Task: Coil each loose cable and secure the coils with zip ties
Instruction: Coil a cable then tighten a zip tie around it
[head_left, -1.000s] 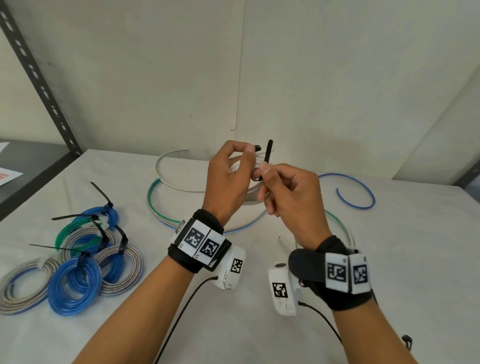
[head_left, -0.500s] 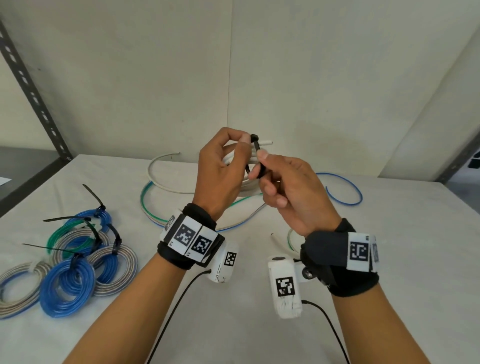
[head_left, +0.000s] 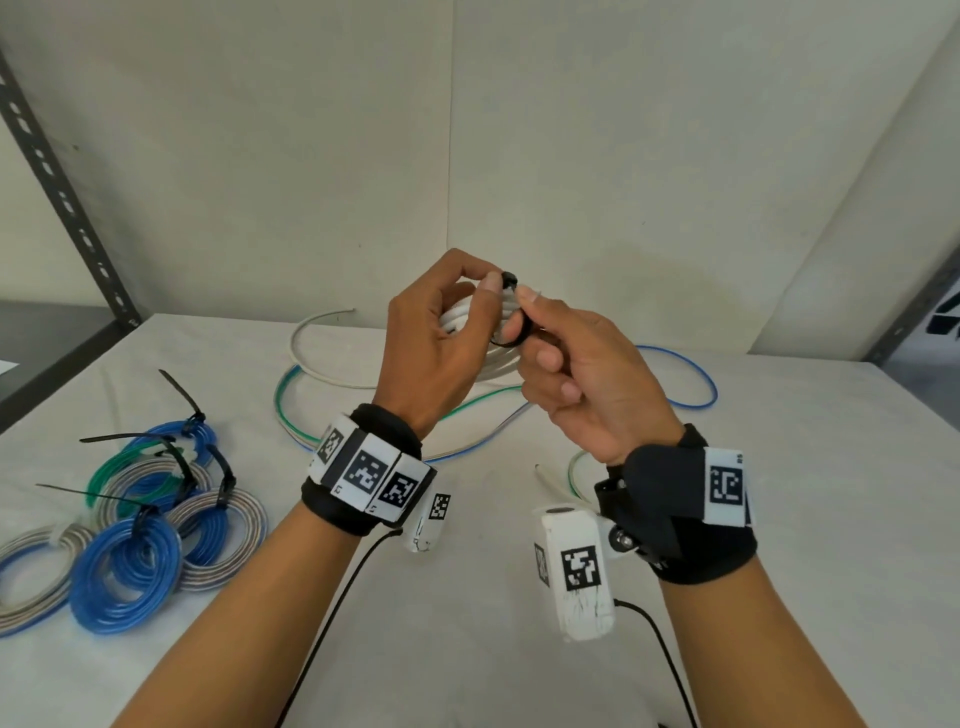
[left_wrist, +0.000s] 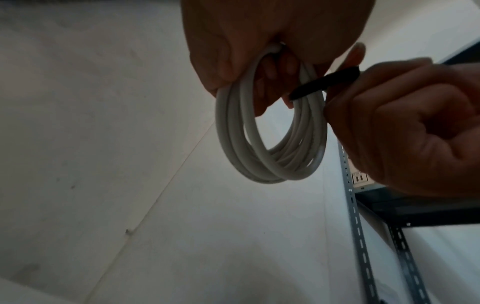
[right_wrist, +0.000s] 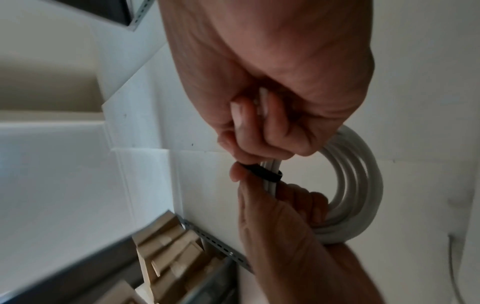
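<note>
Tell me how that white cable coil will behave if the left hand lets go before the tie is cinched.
The white cable coil looks springy; its smooth round loops would probably fan open. The black zip tie only wraps one side, so it may slide. It seems light: the left hand holds it easily.

White cable coil (left_wrist: 270, 144): several loops, held above the worktop. Black zip tie (right_wrist: 262, 171) wraps one side of its bundle.

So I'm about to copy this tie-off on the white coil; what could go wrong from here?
1. The white coil hangs from the left hand alone, so the loops could spring apart.
2. The black zip tie may cinch unevenly, missing a strand.
3. The right hand could lose its pinch.
</note>
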